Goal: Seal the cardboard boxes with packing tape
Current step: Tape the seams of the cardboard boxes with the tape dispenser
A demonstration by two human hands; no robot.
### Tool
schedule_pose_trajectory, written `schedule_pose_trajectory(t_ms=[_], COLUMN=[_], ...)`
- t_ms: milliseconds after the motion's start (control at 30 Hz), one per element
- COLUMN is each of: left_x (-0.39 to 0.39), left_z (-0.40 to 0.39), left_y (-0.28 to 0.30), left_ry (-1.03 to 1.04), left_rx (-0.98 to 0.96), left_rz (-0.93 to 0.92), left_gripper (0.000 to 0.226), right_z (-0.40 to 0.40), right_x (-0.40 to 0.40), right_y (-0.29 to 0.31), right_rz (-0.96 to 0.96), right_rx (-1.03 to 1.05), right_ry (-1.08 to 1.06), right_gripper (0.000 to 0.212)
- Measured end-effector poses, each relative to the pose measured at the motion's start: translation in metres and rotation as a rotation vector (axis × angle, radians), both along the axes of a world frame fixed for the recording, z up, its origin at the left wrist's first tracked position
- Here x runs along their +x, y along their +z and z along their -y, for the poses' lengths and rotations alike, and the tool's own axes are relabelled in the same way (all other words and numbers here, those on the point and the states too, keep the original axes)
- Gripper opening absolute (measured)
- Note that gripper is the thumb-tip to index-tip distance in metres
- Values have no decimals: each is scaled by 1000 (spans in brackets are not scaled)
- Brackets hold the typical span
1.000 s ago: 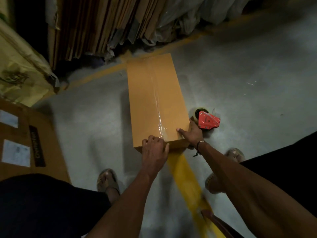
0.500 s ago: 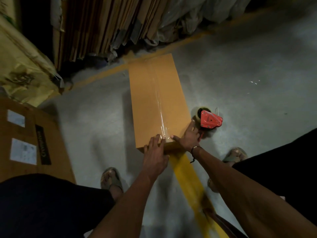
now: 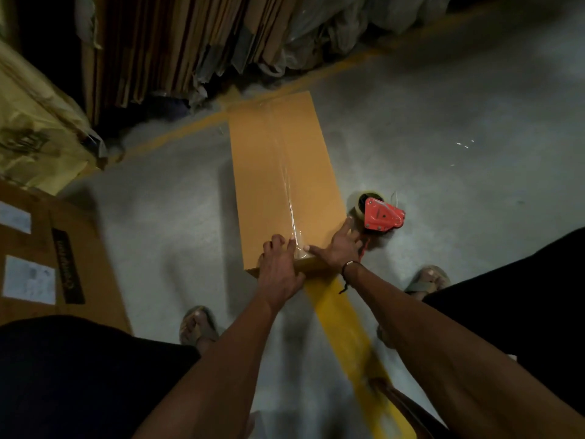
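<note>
The long cardboard box (image 3: 285,185) lay closed on the concrete floor (image 3: 443,137), with a strip of clear tape (image 3: 289,198) running along its top seam. Left hand (image 3: 280,270) and right hand (image 3: 337,248) lay with fingers spread flat over the near end of the box, gripping nothing. The red tape dispenser (image 3: 378,215) stood on the floor just beside the right hand, whose fingertips were near it

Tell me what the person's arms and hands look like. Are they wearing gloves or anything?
No gloves. Both hands, the left hand and the right hand, are bare, and both forearms are bare too, with no sleeves showing. The right wrist wears a thin dark bracelet with a small pale bit on it and a short cord dangling down. The left wrist wears nothing.
</note>
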State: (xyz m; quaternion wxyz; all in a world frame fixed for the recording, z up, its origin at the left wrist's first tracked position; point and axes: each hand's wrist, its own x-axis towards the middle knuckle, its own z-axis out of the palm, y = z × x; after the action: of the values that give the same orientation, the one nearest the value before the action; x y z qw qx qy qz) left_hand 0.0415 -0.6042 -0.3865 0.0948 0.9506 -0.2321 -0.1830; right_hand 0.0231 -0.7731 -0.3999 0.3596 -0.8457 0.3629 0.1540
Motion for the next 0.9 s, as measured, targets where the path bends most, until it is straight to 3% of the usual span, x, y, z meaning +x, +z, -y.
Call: schedule_pose_trajectory(t_ms=[233, 367, 467, 500, 700, 800, 900], left_x=[-28, -19, -12, -9, 7, 12, 9], left_z=[0, 17, 40, 48, 85, 91, 93], left_y=[4, 16, 18, 16, -8, -26, -38], left_ry=[31, 72, 102, 106, 58, 44, 64], left_rx=[-86, -133, -192, -208, -278, -283, -291], left_rz=[-97, 48, 108, 122, 161, 149, 155], left_gripper=[61, 28, 23, 22, 18, 17, 16], right_z=[21, 49, 71, 78, 109, 115, 112], right_x=[-9, -26, -42, -45, -34, -16, 6], right_y=[2, 1, -14, -22, -103, -121, -129], right_rz=[88, 186, 211, 191, 75, 90, 192], right_rx=[138, 316, 259, 238, 289, 331, 371], right_ry=[-29, -217, -369, -388, -526, -617, -735], right_gripper=[118, 72, 27, 25, 61, 89, 100])
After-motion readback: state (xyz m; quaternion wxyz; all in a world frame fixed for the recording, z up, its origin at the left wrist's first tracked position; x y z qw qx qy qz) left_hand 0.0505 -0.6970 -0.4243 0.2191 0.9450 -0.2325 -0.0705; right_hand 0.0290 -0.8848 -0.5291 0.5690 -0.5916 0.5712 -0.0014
